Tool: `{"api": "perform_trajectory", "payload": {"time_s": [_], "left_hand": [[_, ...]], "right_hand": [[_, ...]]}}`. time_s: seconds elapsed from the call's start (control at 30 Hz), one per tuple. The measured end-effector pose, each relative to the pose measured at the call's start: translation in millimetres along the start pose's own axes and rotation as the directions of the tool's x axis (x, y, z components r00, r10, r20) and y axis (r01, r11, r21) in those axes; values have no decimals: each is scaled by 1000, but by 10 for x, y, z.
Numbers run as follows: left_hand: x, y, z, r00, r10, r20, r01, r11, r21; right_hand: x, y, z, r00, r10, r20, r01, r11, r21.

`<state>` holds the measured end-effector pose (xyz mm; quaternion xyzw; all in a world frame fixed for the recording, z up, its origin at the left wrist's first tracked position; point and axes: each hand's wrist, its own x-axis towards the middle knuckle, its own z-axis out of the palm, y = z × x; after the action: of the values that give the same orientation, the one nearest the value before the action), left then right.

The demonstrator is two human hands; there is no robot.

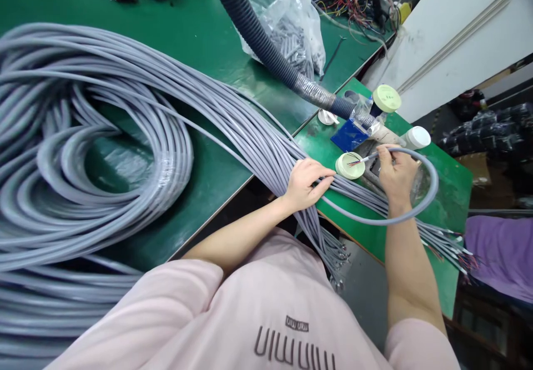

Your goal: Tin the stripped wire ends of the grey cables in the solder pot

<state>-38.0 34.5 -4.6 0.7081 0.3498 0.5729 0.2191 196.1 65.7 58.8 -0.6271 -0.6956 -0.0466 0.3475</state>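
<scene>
My right hand (397,173) is closed on a grey cable (433,178) near its stripped end, and the cable loops out to the right and back under the wrist. Its thin coloured wires lie over a round, pale yellow-green container (350,166). My left hand (307,184) rests on the bundle of grey cables (233,120), thumb and fingers brought close together around part of it. Whether a single cable is pinched there is hard to see. More cable ends with bare wires (462,256) lie at the right, below my right forearm.
A large coil of grey cable (162,181) covers the left of the green table (216,192). A black ribbed hose (258,31) runs to a blue block (348,134). Behind are a plastic bag (291,31) and white container (417,137). A person's purple sleeve (499,253) shows at right.
</scene>
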Motion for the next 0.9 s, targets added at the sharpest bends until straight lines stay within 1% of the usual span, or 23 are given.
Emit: {"api": "perform_trajectory", "payload": {"time_s": [0.17,0.27,0.37,0.5,0.6,0.67,0.73,0.83,0.9], "left_hand": [[7,1,-4,1000,13,-1,-13,1000,-1],[8,5,-7,1000,18,-6,-19,1000,-7],[3,6,-10,1000,2,2,-2,1000,-1],[-11,-2,-10,999,-39,21,39,999,12],[-17,-6,-8,999,-43,24,43,999,17],[-17,-6,-7,999,-32,18,32,999,12],[-16,-5,-6,1000,-18,9,18,1000,2],[-19,-10,-4,1000,-8,2,8,1000,-4],[-24,-17,-1,1000,-5,3,5,1000,-4]], "right_hand": [[-2,37,47,1000,-2,14,2,1000,-2],[-9,36,28,1000,14,13,-14,1000,-2],[-7,20,-99,999,35,-12,-35,999,-9],[1,71,-406,995,51,-89,-59,994,-88],[-18,217,-603,989,73,-131,-96,980,-175],[-47,361,-676,987,90,-135,-118,969,-218],[-77,525,-701,986,107,-130,-136,961,-240],[-108,765,-679,982,142,-126,-169,956,-238],[-116,894,-646,981,173,-92,-189,959,-212]]}}
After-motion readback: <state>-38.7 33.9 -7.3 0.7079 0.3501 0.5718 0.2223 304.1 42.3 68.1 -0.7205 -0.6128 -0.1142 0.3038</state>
